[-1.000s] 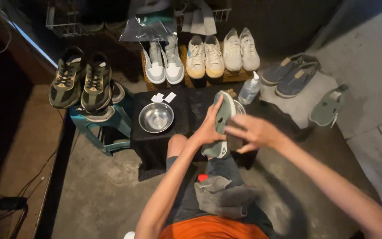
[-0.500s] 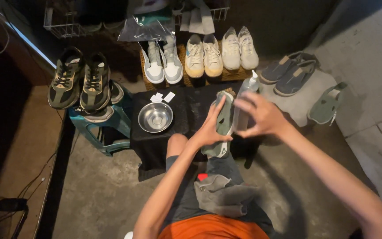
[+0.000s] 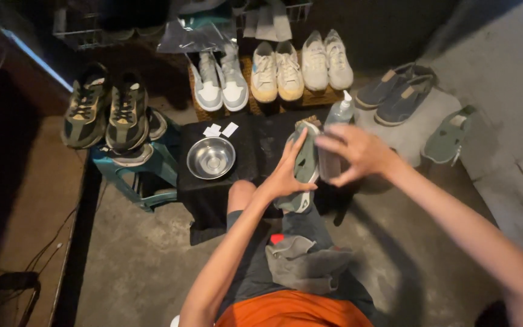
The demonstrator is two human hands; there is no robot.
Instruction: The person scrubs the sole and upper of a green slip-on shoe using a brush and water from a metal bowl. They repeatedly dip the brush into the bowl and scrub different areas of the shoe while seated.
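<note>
My left hand [image 3: 286, 172] grips a grey-green shoe [image 3: 304, 162] and holds it upright over the black-covered stand [image 3: 249, 151], sole side toward my palm. My right hand [image 3: 352, 151] sits just right of the shoe, fingers curled over a small dark brush [image 3: 328, 165] that rests against the shoe's side. A clear spray bottle [image 3: 340, 112] stands right behind my right hand. A grey cloth [image 3: 304, 263] lies on my lap.
A steel bowl [image 3: 211, 157] and small white paper pieces [image 3: 220, 129] are on the black stand. Pairs of sneakers line the back [image 3: 273, 69], dark green ones sit on a teal stool [image 3: 107, 109], blue-grey shoes [image 3: 394, 94] and one green shoe [image 3: 446, 136] lie right.
My right hand with the brush has moved up along the shoe, from near the heel toward the toe, and now covers the foot of the spray bottle. My left hand stays put.
</note>
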